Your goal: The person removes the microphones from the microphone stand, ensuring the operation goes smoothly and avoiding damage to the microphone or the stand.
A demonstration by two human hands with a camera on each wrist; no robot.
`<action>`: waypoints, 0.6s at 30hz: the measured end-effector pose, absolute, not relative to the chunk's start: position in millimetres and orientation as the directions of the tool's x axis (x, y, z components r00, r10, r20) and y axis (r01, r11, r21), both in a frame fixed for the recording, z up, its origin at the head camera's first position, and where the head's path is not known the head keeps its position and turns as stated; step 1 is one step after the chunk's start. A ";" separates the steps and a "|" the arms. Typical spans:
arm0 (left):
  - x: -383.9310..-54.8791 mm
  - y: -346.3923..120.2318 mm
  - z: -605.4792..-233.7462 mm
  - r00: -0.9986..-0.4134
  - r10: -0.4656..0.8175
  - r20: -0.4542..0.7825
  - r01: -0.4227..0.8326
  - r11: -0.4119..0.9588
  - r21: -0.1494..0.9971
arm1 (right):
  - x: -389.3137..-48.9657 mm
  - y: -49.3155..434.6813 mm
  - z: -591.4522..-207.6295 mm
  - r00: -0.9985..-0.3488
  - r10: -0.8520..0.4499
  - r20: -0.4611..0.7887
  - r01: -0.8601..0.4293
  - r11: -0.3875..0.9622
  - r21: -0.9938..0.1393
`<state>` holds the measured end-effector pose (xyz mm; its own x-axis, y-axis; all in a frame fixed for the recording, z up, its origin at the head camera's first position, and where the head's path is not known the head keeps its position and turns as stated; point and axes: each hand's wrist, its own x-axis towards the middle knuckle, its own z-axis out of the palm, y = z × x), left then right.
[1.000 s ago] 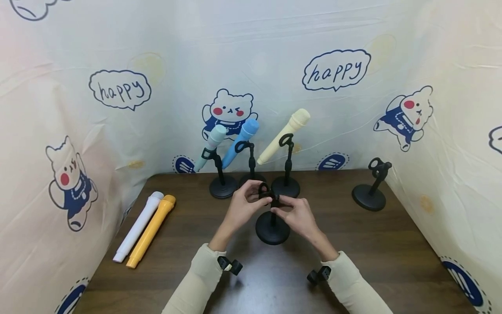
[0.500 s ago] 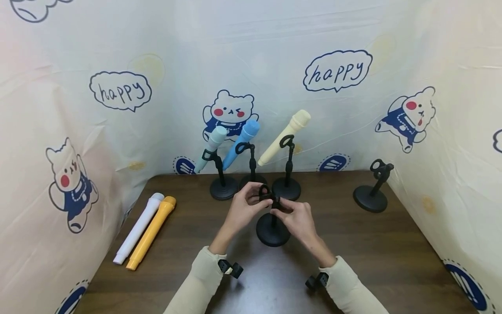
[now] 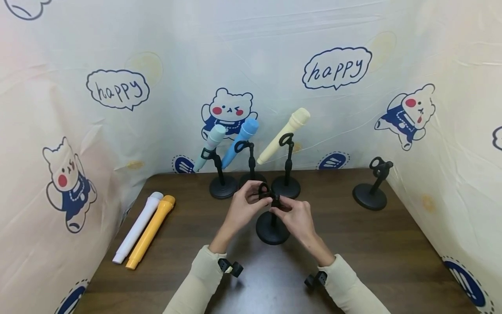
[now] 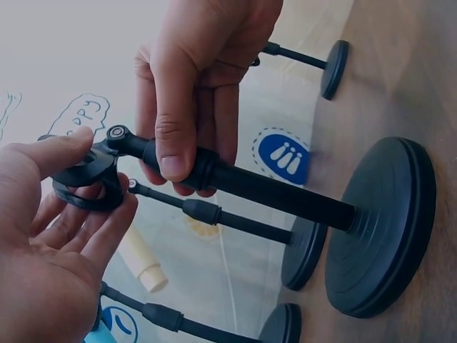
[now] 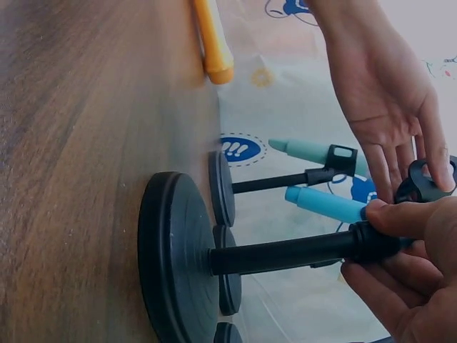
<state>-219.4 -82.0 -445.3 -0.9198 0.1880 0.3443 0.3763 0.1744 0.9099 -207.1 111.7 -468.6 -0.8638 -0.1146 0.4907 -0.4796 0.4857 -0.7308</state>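
Note:
A black microphone stand (image 3: 272, 229) with a round base stands on the table in front of the person. The left hand (image 3: 245, 207) pinches the ring-shaped clip (image 4: 89, 175) at its top between thumb and fingers. Just below the clip, the right hand (image 3: 296, 218) grips the upper collar of the pole, as the left wrist view shows with the thumb (image 4: 173, 143) pressed along it. The pole (image 5: 285, 254) is upright and its base (image 5: 178, 257) sits flat on the wood. No microphone is in this clip.
Behind are three stands holding a mint microphone (image 3: 215, 139), a blue microphone (image 3: 241, 141) and a cream microphone (image 3: 284, 135). Another stand (image 3: 370, 196) is at the back right. A white microphone (image 3: 138, 229) and an orange microphone (image 3: 150, 232) lie at left on the table (image 3: 353, 261).
Both hands keep their hold on the stand. The right wrist has shifted slightly to the left; the stand stays in its place.

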 end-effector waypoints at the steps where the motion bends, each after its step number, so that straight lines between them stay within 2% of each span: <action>1: -219.3 -82.1 -445.3 -0.920 0.189 0.345 0.377 0.175 0.910 | -207.3 111.9 -468.9 -0.864 -0.119 0.488 -0.481 0.481 -0.733; 6: -219.7 -82.3 -445.4 -0.917 0.201 0.344 0.379 0.175 0.909 | -209.1 113.2 -470.4 -0.874 -0.143 0.464 -0.474 0.461 -0.751; 13: -218.2 -82.4 -445.5 -0.911 0.230 0.343 0.384 0.166 0.908 | -207.5 115.2 -472.0 -0.915 -0.140 0.378 -0.400 0.436 -0.806; 18: -218.3 -81.6 -443.8 -0.913 0.226 0.340 0.379 0.161 0.911 | -209.3 116.9 -475.4 -0.913 -0.136 0.385 -0.404 0.432 -0.806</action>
<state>-218.3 -81.6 -443.8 -0.9129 0.2258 0.3401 0.3794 0.1613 0.9111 -209.3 116.9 -475.4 -0.9130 -0.1356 0.3847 -0.4039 0.4320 -0.8064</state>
